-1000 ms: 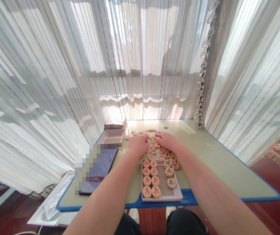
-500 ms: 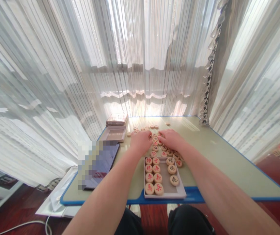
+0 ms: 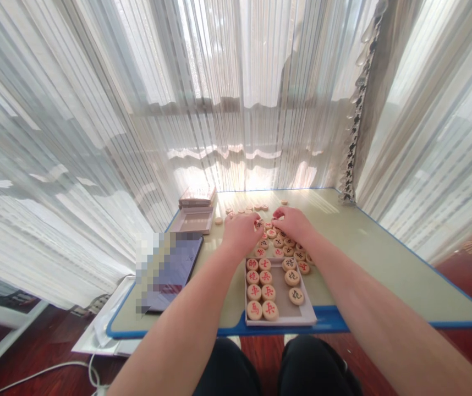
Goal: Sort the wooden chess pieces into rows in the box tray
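Round wooden Chinese chess pieces with red or black characters lie loosely clustered under and between my hands. My left hand (image 3: 241, 234) is closed, its thumb and fingers pinching a black-marked chess piece (image 3: 259, 224) at the cluster's left side. Opposite it, my right hand (image 3: 294, 224) hovers over the cluster's right side, finger and thumb curved but apart. In front of both hands is a shallow white box (image 3: 280, 318). Two columns of red chess pieces (image 3: 268, 292) fill its left side, and three black ones (image 3: 296, 296) line its right.
A tablet (image 3: 174, 275), partly blurred out, lies at the table's left. Behind it are an open box tray (image 3: 195, 220) and a stacked box (image 3: 197, 196). Stray chess pieces (image 3: 261, 207) sit toward the far edge. A blue rim (image 3: 446, 324) borders the table; sheer curtains (image 3: 244, 121) hang beyond.
My right hand has moved slightly away from me and to the right, widening the gap between the hands. My left hand has shifted a little right with the chess piece. The view tilted slightly.
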`<state>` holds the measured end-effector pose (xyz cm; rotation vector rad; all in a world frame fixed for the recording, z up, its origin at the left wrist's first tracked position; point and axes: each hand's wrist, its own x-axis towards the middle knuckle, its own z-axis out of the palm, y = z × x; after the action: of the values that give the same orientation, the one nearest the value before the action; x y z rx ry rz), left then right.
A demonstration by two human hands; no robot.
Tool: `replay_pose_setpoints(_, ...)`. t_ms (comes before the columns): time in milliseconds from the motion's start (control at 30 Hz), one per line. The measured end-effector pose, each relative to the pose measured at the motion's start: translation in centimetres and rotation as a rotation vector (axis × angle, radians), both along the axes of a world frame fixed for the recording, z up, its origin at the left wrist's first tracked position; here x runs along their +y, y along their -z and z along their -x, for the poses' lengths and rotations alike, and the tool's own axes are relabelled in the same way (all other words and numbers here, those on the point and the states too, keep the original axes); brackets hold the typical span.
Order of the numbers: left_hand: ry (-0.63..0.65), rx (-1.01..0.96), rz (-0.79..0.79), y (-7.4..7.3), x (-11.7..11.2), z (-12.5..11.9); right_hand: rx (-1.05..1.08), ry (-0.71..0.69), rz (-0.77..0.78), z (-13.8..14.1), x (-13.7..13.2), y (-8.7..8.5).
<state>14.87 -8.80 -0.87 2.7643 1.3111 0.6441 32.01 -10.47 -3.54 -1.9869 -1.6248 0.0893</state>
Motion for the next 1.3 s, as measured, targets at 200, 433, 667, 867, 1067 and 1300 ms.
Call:
replay_pose_setpoints(200,-0.006,-0.048,-0.03,0.1,0.6,0.4,0.164,-0.044,-0.086,0.3,-1.5,-1.3)
replay_pose_setpoints(433,0.006,-0.209,-0.115,-0.5,0.7,1.0,0.26,-0.32,0.249,1.0,-4.2,-3.5)
replay_pose_setpoints(667,0.014,-0.179,-0.136,0.0,0.5,0.7,0.09,-0.303,0.324,2.1,-3.9,-2.7)
replay_pose_setpoints(867,0.062,-0.152,-0.1,0.2,0.6,0.8,0.049,-0.252,0.178,1.9,-3.8,-3.4)
replay_pose_setpoints(1067,0.181,-0.174,-0.052,0.1,0.6,0.6,0.362,-0.191,0.0,1.4,-3.7,-3.6)
replay_pose_setpoints(1300,0.217,-0.198,-0.083,-0.2,0.0,0.6,0.685,-0.277,0.089,1.8,-3.6,-3.4)
